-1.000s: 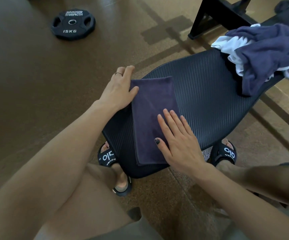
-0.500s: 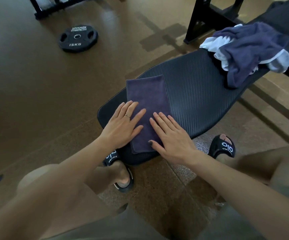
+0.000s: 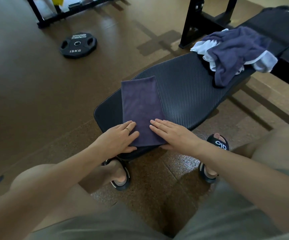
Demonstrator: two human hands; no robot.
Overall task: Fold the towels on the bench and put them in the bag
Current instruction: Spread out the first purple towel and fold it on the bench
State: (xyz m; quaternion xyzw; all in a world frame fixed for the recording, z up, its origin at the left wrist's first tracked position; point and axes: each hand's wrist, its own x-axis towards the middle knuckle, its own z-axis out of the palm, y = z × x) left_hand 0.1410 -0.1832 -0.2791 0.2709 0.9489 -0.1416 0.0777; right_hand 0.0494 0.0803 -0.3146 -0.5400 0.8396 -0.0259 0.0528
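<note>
A dark purple towel (image 3: 141, 108), already folded into a long narrow strip, lies flat across the near end of the black bench (image 3: 188, 94). Both hands rest on its near edge: the left hand (image 3: 118, 139) on the near left corner, the right hand (image 3: 173, 134) on the near right side. The fingers of both hands are stretched out flat and close together, pressing on the cloth — they are not clamped on anything.

The near edge of the towel is just at the rim of the bench, so a pull toward the body could drag the strip over the edge and open the fold. If the next fold is made while the layers are not aligned, the bundle will probably come out crooked and loosen when it is carried.

Farther along the bench a pile of unfolded towels (image 3: 235, 52), dark blue and white, hangs partly over the side — it may slide to the floor if the bench is bumped. No bag is visible in this view.
</note>
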